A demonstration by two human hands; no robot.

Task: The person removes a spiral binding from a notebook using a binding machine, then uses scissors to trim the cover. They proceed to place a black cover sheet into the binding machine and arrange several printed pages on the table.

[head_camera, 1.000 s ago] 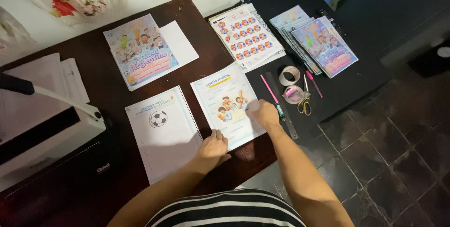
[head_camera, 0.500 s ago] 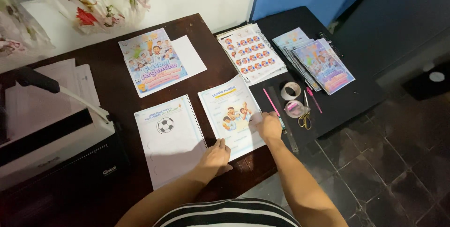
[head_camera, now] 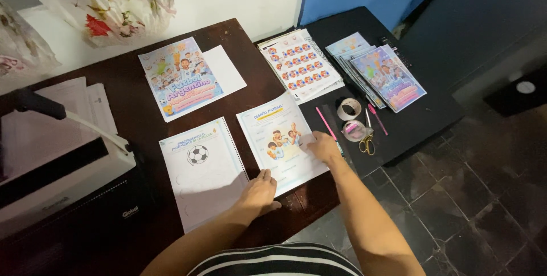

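Note:
My left hand [head_camera: 259, 193] rests flat on the lower left corner of a printed sheet with cartoon figures [head_camera: 279, 133], which lies on the dark brown table [head_camera: 131, 110]. My right hand [head_camera: 322, 146] presses on the same sheet's right edge. Beside it on the left lies a punched sheet with a football drawing [head_camera: 202, 167]. Neither hand grips anything.
A colourful cover sheet [head_camera: 181, 76] and a sticker sheet [head_camera: 299, 65] lie farther back. Spiral notebooks [head_camera: 384, 76], tape rolls [head_camera: 349, 109], pink pens [head_camera: 326, 123] and scissors [head_camera: 366, 143] sit on the black table [head_camera: 433, 116] at right. A white binding machine [head_camera: 57, 167] stands left.
The camera view has shifted and drawn a little closer. Both hands stay on the cartoon sheet, the right hand slightly nearer its middle.

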